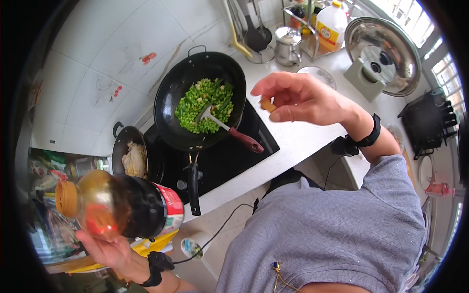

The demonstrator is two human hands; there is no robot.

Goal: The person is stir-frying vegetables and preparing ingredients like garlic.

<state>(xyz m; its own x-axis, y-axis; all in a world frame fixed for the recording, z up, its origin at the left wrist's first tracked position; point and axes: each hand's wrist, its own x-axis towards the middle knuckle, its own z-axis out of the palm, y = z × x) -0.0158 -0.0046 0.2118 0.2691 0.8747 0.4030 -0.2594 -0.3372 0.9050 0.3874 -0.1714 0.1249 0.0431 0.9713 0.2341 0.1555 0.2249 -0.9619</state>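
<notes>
My left hand (113,252), at the lower left, holds a large plastic bottle of dark sauce (143,205) from beneath. The bottle lies nearly level, its orange cap (66,199) facing left. Between thumb and fingers of my right hand (300,99) is a small yellow-brown piece (268,105); what it is I cannot tell. Left of that hand, a black wok (166,99) on the hob contains chopped green vegetables with pale bits (190,106). A spatula with a dark red handle (245,140) rests in the wok, its blade among the greens.
A smaller pan (119,157) with pale food (134,161) stands left on the black glass hob (216,170). Behind are a utensil holder (262,56), a metal pot (288,45) and an oil jug (329,29). A steel lid (399,40) leans at the right. A cable (223,229) hangs below the counter.
</notes>
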